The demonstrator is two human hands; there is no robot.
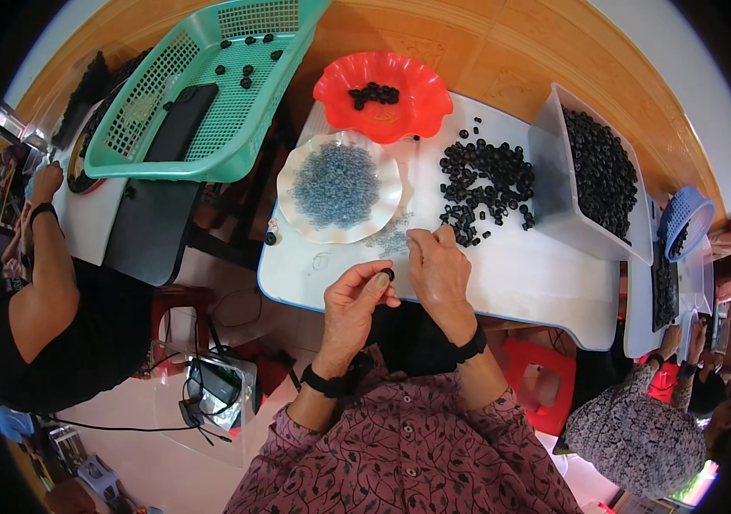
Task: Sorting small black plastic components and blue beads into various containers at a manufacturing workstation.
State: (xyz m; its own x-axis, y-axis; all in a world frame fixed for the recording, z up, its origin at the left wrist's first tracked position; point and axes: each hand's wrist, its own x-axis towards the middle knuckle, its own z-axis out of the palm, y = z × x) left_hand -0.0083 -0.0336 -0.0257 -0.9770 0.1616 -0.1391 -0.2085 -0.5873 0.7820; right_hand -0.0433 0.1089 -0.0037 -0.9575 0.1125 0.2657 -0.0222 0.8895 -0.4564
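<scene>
My left hand (353, 300) pinches a small black round part (388, 274) between thumb and fingers, just off the table's near edge. Close beside it, my right hand (440, 272) is closed over the table edge; whatever its fingertips hold, if anything, is too small to make out. Right beyond the fingertips lie loose small clear pieces (393, 237). A white scalloped plate (289, 206) heaped with a pile of the same bluish clear pieces (335, 184) stands behind my left hand. Loose black parts (485, 176) are spread behind my right hand.
A red scalloped bowl (424, 107) with a few black parts stands at the back. The white table (545, 287) carries a clear bin (548, 163) full of black parts. Left is a green basket (211, 167). Other people (48, 283) work at both sides.
</scene>
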